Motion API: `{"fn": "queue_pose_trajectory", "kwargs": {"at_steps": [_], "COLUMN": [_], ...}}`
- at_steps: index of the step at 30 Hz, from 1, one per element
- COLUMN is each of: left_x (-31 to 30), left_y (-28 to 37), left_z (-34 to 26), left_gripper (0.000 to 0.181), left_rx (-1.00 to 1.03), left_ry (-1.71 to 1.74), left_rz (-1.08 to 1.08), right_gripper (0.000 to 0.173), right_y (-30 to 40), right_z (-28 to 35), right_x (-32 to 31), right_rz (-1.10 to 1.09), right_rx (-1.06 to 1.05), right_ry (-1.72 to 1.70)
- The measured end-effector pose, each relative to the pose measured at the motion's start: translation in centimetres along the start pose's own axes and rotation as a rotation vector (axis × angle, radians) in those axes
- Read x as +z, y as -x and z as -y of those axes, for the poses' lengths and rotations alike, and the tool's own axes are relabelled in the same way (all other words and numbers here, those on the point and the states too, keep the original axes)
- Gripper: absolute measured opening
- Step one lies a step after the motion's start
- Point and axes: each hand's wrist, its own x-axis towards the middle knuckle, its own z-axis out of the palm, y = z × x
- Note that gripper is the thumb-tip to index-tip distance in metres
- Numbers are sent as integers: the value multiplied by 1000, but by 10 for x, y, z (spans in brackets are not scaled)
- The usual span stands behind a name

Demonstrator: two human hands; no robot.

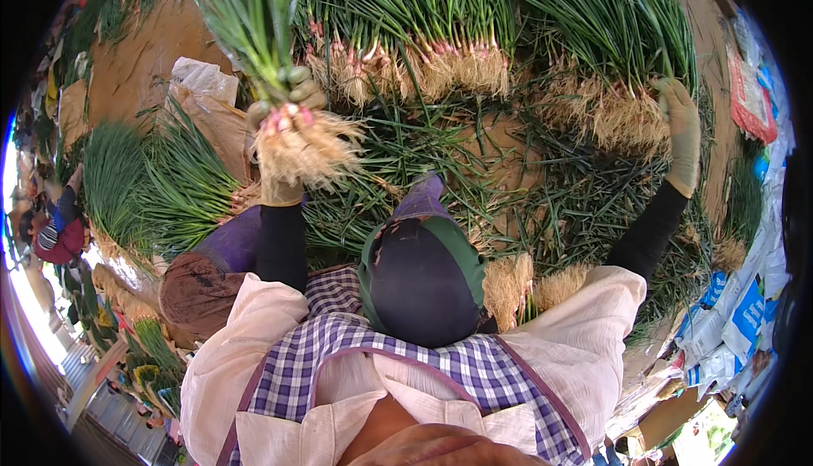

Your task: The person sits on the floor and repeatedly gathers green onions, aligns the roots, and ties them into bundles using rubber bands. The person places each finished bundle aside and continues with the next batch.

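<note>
My left hand, in a pale glove, is closed around a bunch of green onions; its pinkish bulbs and tan roots hang below the fingers. At the right, my right hand, also gloved, rests against the edge of a large pile of green onions, beside its leaves and roots. Whether its fingers grip any stalk cannot be told. Between the hands, at the top, lies a row of green onions with roots towards me.
Loose cut leaves litter the ground before me. More green onions lie at the left near brown sacking. Root bundles sit by my knee. White and blue plastic sacks are at the right. Another person is at the far left.
</note>
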Motion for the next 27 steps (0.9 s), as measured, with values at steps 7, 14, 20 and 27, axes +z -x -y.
{"fn": "queue_pose_trajectory", "kwargs": {"at_steps": [7, 14, 20, 27], "left_x": [-81, -87, -78, -109], "left_y": [-17, 1, 18, 19], "left_z": [48, 68, 46, 55], "left_gripper": [54, 35, 59, 56], "left_rx": [-109, -326, -181, -279], "left_ry": [-305, -318, -172, -126], "left_rz": [-303, -523, -359, -229], "right_gripper": [45, 40, 12, 59], "right_y": [-30, -69, -81, -54], "right_z": [22, -14, 24, -50], "right_x": [124, 385, 284, 53], "right_rz": [-118, 252, -290, -281], "right_rx": [7, -256, -591, 233], "right_ry": [366, 271, 1150, 960]}}
